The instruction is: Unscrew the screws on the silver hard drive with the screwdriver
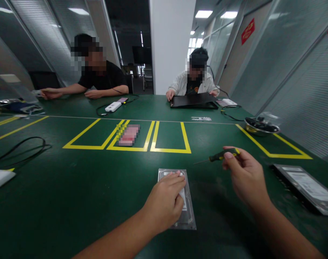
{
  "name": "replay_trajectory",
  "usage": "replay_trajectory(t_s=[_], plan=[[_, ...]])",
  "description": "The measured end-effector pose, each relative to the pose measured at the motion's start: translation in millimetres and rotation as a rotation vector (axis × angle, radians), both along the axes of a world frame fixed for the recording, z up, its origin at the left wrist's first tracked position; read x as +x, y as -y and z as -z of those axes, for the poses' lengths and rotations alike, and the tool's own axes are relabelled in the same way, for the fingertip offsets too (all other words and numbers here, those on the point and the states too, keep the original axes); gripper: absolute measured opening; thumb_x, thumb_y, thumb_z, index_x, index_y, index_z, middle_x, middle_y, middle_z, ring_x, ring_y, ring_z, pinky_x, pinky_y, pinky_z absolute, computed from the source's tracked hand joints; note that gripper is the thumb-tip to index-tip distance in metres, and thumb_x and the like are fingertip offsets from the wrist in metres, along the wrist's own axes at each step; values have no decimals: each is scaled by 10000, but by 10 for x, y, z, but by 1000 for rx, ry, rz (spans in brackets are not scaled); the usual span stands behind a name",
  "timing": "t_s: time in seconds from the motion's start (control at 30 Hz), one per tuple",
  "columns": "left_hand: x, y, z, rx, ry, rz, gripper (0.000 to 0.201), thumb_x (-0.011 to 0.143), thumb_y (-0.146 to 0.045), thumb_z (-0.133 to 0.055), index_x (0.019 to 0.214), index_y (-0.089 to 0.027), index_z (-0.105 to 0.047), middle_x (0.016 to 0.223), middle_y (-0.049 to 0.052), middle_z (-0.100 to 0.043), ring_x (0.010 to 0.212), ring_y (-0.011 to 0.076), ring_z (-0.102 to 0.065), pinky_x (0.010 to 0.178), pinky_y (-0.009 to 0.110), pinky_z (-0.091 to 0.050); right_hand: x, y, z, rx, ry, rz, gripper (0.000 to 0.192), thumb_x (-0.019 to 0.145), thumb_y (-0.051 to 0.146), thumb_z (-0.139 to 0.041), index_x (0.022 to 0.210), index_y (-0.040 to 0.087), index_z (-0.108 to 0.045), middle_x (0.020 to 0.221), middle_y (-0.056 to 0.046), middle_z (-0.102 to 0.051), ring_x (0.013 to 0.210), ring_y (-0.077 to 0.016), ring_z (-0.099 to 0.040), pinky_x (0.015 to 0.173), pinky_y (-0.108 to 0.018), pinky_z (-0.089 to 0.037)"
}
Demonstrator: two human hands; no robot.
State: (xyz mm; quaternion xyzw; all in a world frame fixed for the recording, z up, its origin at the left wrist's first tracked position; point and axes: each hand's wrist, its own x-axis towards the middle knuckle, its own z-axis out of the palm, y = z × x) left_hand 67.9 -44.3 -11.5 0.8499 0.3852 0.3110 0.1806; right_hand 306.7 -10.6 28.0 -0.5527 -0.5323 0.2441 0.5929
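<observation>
Left hand (165, 201) lies palm-down on a flat, silver, rectangular hard drive (185, 205), fingers loosely curled and resting on its white label; the drive lies flat on the dark green table mat (72, 201), its near end under the hand, its far edge showing just beyond the fingertips.

Right hand (245, 176) is raised a little off the mat, to the right of the drive and apart from it. Thumb and forefinger pinch the black-and-yellow handle of a small screwdriver (220, 155); the thin shaft points left, roughly level, the tip hanging above the mat beyond the drive's far right corner, not touching it.

Further right of the right hand, a second silver hard drive (309, 189) lies flat near the table edge.

Far left of the left hand, a white flat object (0, 178) sits at the frame edge, with a black cable loop (23, 147) just beyond it.

Beyond both hands, yellow tape rectangles (170, 136) are marked on the mat. To the right, past the right hand, sits a round metal bowl (261, 126) with dark contents.

Across the table, one person's hands rest beside a white power bank (113, 106); another person's hands are on a black flat laptop (193, 100).
</observation>
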Motion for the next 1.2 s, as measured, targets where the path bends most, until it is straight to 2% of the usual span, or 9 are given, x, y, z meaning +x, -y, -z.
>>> replay_trajectory(t_s=[0.07,0.17,0.33,0.47,0.57,0.87,1.2], plan=[[4,8,-3,0,12,1,522,759,-69,-488,1242,-153,-667,1327,79,-628,1287,219,-540,1160,462,-364,-60,-27,-52,57,-134,-33,376,844,460,-665,1079,167,-638,788,-26,-629,583,-95,-510,495,-200,-417],[10,17,0,-2,18,4,521,757,-72,-492,1243,-142,-666,1326,79,-629,1284,214,-542,1164,443,-362,-183,-59,-166,111,-129,-59,350,882,446,-632,1095,169,-616,976,-77,-678,582,-77,-520,493,-190,-433],[29,4,11,-3,20,12,521,760,-80,-496,1253,-135,-657,1330,82,-626,1290,212,-534,1170,429,-352,-379,-111,-306,267,69,-15,380,899,371,-617,1214,186,-511,862,-45,-685,555,-97,-547,509,-211,-480],[39,-10,15,-10,20,26,529,757,-86,-496,1261,-134,-648,1328,84,-627,1297,209,-526,1171,424,-349,-454,-182,-233,346,322,9,370,902,347,-614,1234,212,-522,867,-24,-654,689,-132,-626,640,-263,-537],[43,-6,13,-8,25,30,534,750,-83,-493,1259,-130,-647,1328,90,-627,1299,208,-524,1173,419,-346,-479,-227,-138,346,409,3,341,919,347,-590,1225,207,-534,829,-8,-641,674,-129,-624,633,-264,-532],[36,11,4,-3,43,31,516,744,-91,-489,1231,-128,-657,1314,96,-635,1292,225,-532,1163,449,-357,-484,-286,-47,301,365,41,341,904,331,-605,1207,187,-544,638,64,-503,520,-89,-500,528,-224,-433],[36,4,5,1,45,39,511,738,-98,-496,1219,-118,-665,1297,95,-647,1294,230,-528,1168,441,-348,-480,-299,-20,300,392,32,322,911,337,-598,1193,193,-543,673,51,-552,551,-95,-536,550,-234,-450]])
